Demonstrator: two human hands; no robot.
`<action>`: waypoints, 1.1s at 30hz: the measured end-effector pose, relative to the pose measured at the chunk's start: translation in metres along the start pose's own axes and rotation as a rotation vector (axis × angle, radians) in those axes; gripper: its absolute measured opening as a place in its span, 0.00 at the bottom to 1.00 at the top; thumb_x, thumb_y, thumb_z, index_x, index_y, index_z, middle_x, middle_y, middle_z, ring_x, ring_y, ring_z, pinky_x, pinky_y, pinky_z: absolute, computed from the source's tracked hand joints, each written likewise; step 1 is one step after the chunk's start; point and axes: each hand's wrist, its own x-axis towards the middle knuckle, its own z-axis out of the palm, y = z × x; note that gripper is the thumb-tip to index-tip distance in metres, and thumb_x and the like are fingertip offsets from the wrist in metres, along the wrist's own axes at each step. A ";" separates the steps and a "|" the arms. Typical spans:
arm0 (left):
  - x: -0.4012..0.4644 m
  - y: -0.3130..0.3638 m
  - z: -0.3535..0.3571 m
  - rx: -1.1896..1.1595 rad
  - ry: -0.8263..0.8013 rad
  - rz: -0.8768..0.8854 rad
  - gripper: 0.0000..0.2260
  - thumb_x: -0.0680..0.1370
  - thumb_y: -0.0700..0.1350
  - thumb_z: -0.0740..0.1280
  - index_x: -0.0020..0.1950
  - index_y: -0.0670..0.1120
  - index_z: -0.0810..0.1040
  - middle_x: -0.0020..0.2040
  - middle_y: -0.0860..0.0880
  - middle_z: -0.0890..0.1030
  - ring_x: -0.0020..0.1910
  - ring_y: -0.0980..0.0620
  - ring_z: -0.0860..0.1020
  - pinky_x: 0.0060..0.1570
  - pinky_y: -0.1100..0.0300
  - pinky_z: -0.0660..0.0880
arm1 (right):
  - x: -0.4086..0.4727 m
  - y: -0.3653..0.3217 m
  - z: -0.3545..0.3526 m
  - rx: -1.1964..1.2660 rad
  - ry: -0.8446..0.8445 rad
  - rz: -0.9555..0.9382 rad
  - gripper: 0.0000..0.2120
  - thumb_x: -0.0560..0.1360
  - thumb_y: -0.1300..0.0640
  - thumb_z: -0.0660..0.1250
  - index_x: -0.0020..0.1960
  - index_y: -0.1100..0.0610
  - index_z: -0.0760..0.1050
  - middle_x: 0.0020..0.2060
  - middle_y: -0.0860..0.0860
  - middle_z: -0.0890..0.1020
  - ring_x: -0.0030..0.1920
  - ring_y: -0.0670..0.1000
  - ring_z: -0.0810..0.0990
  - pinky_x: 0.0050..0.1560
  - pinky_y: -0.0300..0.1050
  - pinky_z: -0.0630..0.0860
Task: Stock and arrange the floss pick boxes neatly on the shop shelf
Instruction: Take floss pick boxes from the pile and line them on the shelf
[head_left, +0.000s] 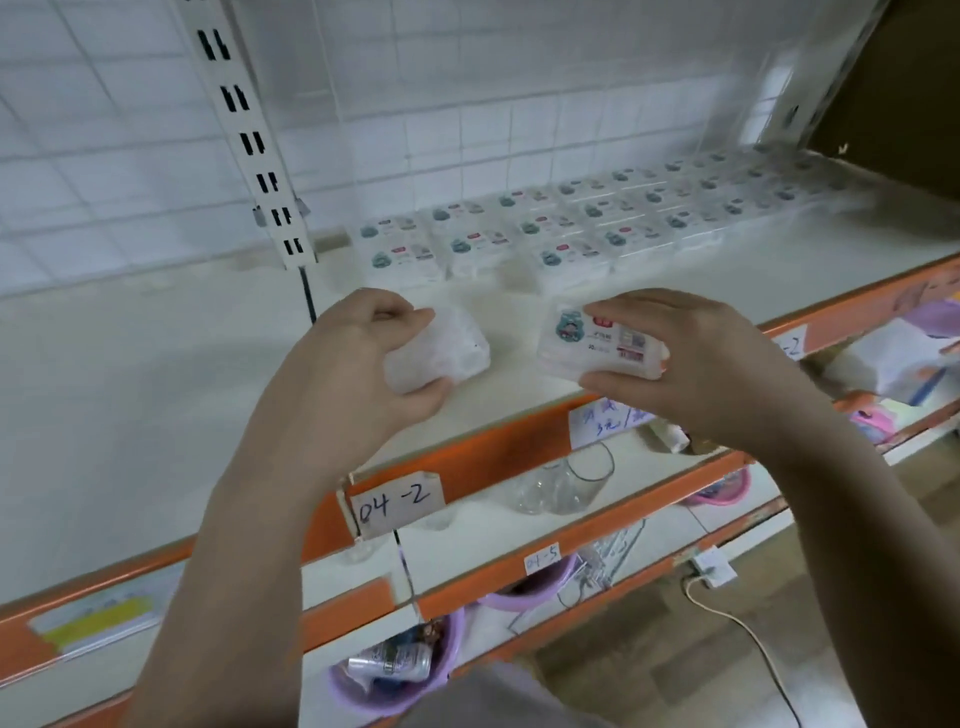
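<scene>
Already two floss pick boxes are in hand at mid-frame, above the front part of the white shop shelf (156, 395). The labelled box (597, 345) sits right of centre, printed face up; the plain box (441, 351), left of centre, shows only its clear side, so it looks turned over or sideways. Behind them, toward the upper right, the stocked rows (597, 228) run along the back of the shelf. Set down as it is, the plain box would likely break the neat face-up pattern, and a careless push could nudge the front row crooked. The left hand (358, 364) curls its fingers and thumb round the plain box; the right hand (691, 358) pinches the labelled box between thumb below and fingers above.
</scene>
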 end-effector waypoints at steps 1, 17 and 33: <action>0.007 -0.002 0.002 -0.003 0.004 -0.007 0.23 0.68 0.50 0.72 0.63 0.50 0.77 0.56 0.59 0.71 0.55 0.62 0.70 0.55 0.72 0.62 | 0.010 0.003 0.000 0.006 -0.009 -0.005 0.28 0.66 0.42 0.66 0.64 0.50 0.73 0.56 0.48 0.79 0.54 0.48 0.75 0.50 0.40 0.72; 0.034 -0.012 0.021 0.099 0.142 -0.287 0.22 0.66 0.46 0.76 0.60 0.49 0.79 0.58 0.52 0.75 0.53 0.56 0.74 0.52 0.75 0.61 | 0.147 0.032 0.030 -0.063 -0.334 -0.356 0.29 0.72 0.41 0.65 0.71 0.46 0.64 0.69 0.44 0.66 0.69 0.45 0.63 0.64 0.36 0.57; 0.033 0.033 0.039 -0.897 0.419 -0.286 0.29 0.66 0.47 0.75 0.67 0.50 0.71 0.63 0.48 0.76 0.64 0.52 0.73 0.65 0.56 0.69 | 0.124 0.020 0.033 0.589 -0.410 -0.426 0.35 0.66 0.39 0.68 0.71 0.45 0.63 0.68 0.39 0.68 0.64 0.31 0.65 0.64 0.24 0.58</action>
